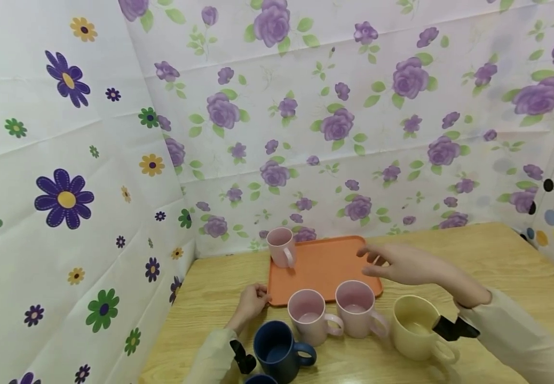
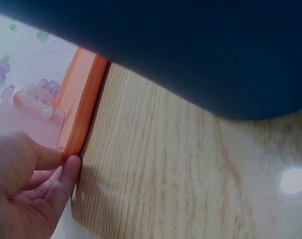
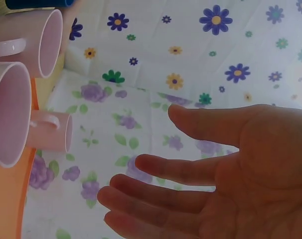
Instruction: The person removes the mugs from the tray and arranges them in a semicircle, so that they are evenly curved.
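Observation:
My left hand (image 1: pixel 252 300) pinches the near left corner of an orange tray (image 1: pixel 325 266) between thumb and fingers, close up in the left wrist view. A pink mug (image 1: pixel 281 249) stands upright on the tray's far left part. Over the tray's right side hovers my right hand (image 1: pixel 404 263), its fingers spread and holding nothing, as the right wrist view (image 3: pixel 191 184) confirms. Two more pink mugs, one left (image 1: pixel 307 314) and one right (image 1: pixel 356 309), stand before the tray's near edge. A yellow mug (image 1: pixel 415 328) is below my right forearm.
A dark blue mug (image 1: pixel 279 352) stands beside my left forearm, and another blue rim (image 1: pixel 260 379) shows at the bottom edge. Flowered sheets (image 1: pixel 277 133) rise behind and left of the wooden table (image 1: pixel 454 256). In the left wrist view a dark blue shape (image 2: pixel 191 50) blocks the top.

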Tool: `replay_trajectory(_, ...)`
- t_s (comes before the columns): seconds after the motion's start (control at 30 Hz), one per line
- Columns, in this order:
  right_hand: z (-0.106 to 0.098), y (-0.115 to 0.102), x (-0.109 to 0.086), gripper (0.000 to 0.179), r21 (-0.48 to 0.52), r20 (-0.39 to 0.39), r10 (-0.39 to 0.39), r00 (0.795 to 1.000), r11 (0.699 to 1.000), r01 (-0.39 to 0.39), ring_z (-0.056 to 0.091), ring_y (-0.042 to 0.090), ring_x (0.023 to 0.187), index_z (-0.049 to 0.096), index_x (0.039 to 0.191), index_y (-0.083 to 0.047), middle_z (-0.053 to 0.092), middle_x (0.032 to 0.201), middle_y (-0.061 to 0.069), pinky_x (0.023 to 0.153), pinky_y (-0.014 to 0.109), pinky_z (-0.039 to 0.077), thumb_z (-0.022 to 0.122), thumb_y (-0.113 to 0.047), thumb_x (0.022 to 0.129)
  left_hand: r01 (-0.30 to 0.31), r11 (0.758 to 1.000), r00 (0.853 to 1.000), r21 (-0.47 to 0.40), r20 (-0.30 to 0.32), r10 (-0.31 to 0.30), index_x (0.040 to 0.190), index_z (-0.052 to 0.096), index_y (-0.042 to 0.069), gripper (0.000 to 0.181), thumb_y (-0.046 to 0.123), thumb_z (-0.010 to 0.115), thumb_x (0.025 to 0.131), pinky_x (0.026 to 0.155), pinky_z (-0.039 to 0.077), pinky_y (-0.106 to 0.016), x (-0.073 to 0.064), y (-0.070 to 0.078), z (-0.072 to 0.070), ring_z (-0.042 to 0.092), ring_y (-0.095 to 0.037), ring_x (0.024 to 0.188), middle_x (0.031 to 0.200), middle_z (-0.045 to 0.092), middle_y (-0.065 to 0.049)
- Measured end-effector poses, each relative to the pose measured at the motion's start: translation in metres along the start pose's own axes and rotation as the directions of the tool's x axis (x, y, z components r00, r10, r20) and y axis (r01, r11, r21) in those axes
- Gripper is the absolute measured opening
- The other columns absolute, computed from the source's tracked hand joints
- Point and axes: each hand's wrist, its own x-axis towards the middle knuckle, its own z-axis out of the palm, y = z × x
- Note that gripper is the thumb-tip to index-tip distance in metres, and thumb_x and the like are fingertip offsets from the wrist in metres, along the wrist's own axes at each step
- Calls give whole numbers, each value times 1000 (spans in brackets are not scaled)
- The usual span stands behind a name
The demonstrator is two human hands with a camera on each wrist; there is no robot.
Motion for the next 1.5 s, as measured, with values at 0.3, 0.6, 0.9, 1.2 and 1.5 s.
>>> replay_trajectory(0.3, 8, -5, 21, 38, 10, 38, -47, 998, 999, 47, 63, 27, 106, 58, 124, -11, 66, 115, 9, 83, 39, 54, 56, -37, 97, 2, 1000, 1000, 3, -1, -2, 108, 58, -14, 22, -3, 61, 90, 62, 58, -29, 0, 1, 0, 64, -18, 69, 85, 64, -18)
replay_trajectory(0.6, 19, -7, 66, 44, -19, 121, -28, 992, 999, 31, 64, 30, 105, 53, 133, -7, 65, 118, 15, 86, 41, 55, 57, -32, 97, 14, 1000, 1000, -27, -13, -14, 107, 57, -14, 20, -4, 60, 90, 62, 58, -29, 3, 4, 0, 64, -18, 67, 85, 64, -20)
replay_trajectory(0.9, 40, -4, 125, 38, 96, 188, 25, 982, 994, -43, 63, 28, 109, 57, 128, 0, 64, 122, 18, 88, 39, 56, 58, -18, 96, 3, 1000, 1000, 4, -9, -3, 107, 58, -13, 21, -3, 62, 90, 61, 57, -29, 1, 3, -1, 64, -16, 66, 83, 64, -18)
replay_trajectory(1.2, 66, 2, 173, 39, 350, 206, 175, 963, 906, -239, 60, 35, 116, 55, 130, 7, 61, 125, 23, 92, 43, 55, 52, -7, 93, -15, 1000, 1000, -15, -6, 14, 108, 57, -16, 22, -4, 62, 89, 62, 58, -29, -2, 2, -1, 65, -21, 70, 85, 64, -21)
replay_trajectory(1.5, 109, 42, 228, 40, 623, 182, 336, 924, 687, -373, 59, 32, 110, 51, 129, 6, 61, 122, 19, 93, 44, 53, 46, -9, 93, 8, 999, 1000, -33, -1, -8, 107, 57, -15, 21, -5, 60, 90, 62, 58, -28, 0, 3, -2, 66, -21, 68, 82, 63, -18)
